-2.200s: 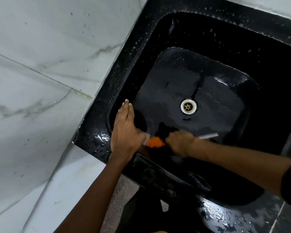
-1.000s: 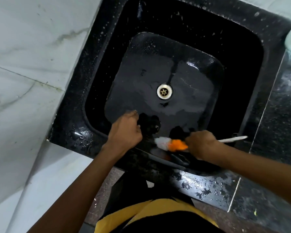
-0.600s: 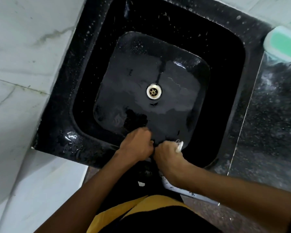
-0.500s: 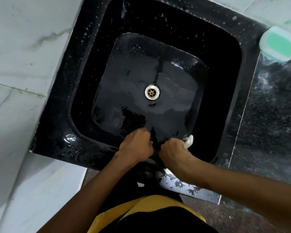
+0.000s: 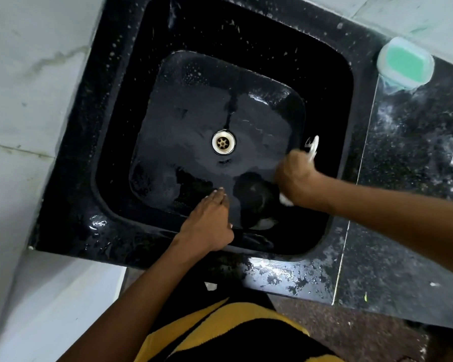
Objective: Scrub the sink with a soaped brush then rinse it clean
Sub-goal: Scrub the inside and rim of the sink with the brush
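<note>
Here my right hand (image 5: pixel 297 178) grips the brush (image 5: pixel 313 148), right of the drain (image 5: pixel 223 142). My left hand (image 5: pixel 209 223) lies flat below the drain, fingers (image 5: pixel 217 195) straight and together.

Dim, soft light overall; the black sink (image 5: pixel 110 142) swallows detail. A bright glare patch sits on the wet desk (image 5: pixel 280 273) edge. The right hand (image 5: pixel 296 178) is motion-blurred, and edges bow from wide-angle distortion.
</note>
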Action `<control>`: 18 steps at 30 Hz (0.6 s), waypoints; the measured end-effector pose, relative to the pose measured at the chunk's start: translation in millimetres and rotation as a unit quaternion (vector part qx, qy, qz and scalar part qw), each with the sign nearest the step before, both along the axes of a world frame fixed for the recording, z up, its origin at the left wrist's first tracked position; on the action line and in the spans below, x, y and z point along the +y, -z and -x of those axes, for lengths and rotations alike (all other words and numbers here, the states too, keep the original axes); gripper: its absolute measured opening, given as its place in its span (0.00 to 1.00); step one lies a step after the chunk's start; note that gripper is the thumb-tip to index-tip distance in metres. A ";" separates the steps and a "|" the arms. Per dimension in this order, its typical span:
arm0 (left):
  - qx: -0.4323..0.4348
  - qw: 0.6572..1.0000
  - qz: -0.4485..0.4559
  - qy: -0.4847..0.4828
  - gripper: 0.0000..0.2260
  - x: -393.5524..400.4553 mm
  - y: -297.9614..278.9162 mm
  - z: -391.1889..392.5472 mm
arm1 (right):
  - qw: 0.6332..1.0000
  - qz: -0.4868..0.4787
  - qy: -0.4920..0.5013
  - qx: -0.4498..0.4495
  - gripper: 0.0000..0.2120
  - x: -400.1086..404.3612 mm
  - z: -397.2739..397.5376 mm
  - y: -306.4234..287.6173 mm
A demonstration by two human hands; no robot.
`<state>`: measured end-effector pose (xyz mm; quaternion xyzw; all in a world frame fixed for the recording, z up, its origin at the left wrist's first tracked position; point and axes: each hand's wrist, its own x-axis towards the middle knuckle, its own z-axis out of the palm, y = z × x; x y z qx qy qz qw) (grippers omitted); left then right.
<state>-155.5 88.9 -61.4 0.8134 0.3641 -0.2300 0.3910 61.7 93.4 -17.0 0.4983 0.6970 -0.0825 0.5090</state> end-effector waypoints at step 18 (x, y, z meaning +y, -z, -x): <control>-0.055 0.998 -0.011 0.034 0.40 -1.0 9.6 -7.5 | 0.921 -0.253 0.278 -0.104 0.13 95.2 -99.7 -13.2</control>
